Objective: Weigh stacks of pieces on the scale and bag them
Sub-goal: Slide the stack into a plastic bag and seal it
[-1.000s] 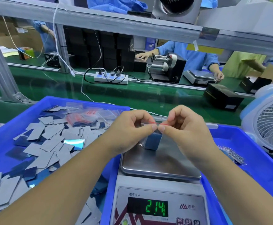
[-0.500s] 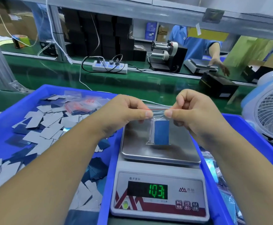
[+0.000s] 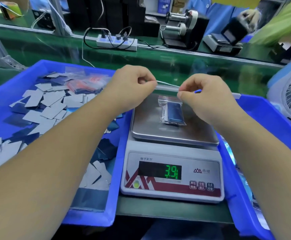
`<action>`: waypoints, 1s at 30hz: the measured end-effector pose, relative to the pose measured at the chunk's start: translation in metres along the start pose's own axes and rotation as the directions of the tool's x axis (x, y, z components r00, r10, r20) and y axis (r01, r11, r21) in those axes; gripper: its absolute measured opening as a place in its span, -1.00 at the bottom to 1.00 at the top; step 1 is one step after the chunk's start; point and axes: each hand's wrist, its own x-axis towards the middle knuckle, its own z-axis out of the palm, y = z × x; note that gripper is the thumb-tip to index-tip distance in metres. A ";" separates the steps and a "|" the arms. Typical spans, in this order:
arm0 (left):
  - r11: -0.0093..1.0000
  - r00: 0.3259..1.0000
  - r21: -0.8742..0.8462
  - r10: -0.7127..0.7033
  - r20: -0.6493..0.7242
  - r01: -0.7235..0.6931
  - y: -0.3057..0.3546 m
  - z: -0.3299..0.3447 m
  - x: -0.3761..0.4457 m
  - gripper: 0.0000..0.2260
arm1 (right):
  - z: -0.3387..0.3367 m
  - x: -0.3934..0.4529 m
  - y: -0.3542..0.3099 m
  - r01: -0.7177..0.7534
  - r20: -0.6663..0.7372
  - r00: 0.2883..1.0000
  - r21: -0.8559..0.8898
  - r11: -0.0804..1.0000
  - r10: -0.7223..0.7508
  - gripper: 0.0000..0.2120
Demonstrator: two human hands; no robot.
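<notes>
Fingers (image 3: 182,94) of right hand (image 3: 203,97) apparently pinch clear crinkled bag (image 3: 171,110).

The scale (image 3: 172,172) shows green digits on its dark display (image 3: 160,171) that read 3.9, with a faint further mark after the 9 that cannot be made out. Small Chinese characters stand above the display, a triple-peak logo (image 3: 197,170) with more characters at its right, and three red buttons (image 3: 201,185) with white characters below; none is sharp enough to read.
</notes>
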 end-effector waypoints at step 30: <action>0.997 0.996 0.004 0.077 0.049 -0.078 0.009 0.008 -0.007 -0.78 | 0.008 -0.025 -0.035 0.208 0.278 0.959 -0.537 0.817 -0.062 -0.68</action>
